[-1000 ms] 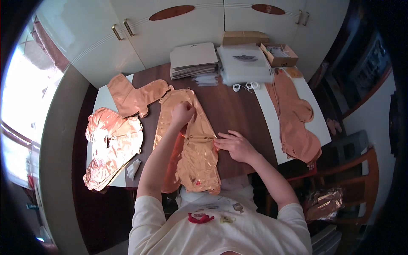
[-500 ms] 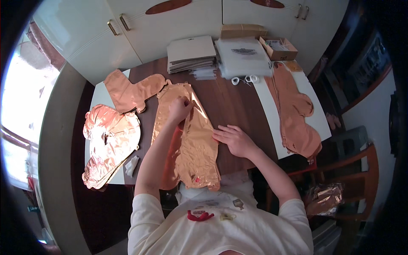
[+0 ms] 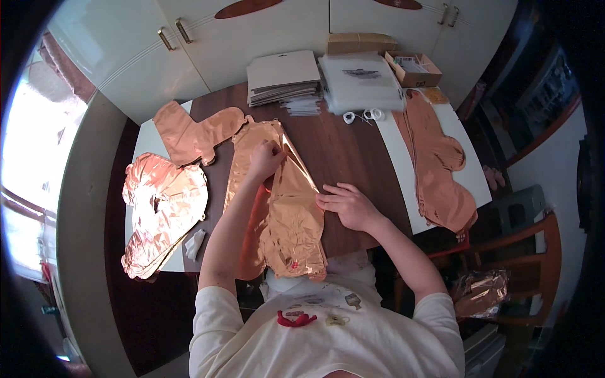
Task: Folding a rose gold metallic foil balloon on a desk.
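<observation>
A flat copper-coloured foil balloon lies lengthwise before me, its near end hanging at the table's front edge. My left hand is closed on the upper part of the foil, pinching a raised fold; its fingertips are partly hidden. My right hand rests at the balloon's right edge with fingers stretched out and fingertips touching the foil. Left of it lie shiny foil balloons in a stack, and behind them a curved foil piece.
More flat foil balloons lie along the table's right side. At the back stand a stack of grey cards, clear plastic bags, a small open box and white ribbon rolls. A crumpled white tissue lies front left. A wooden chair stands right.
My left hand has shifted very slightly, and the foil's right side by my right hand lies a little differently, catching light along its edge. Everything else stays in place.
</observation>
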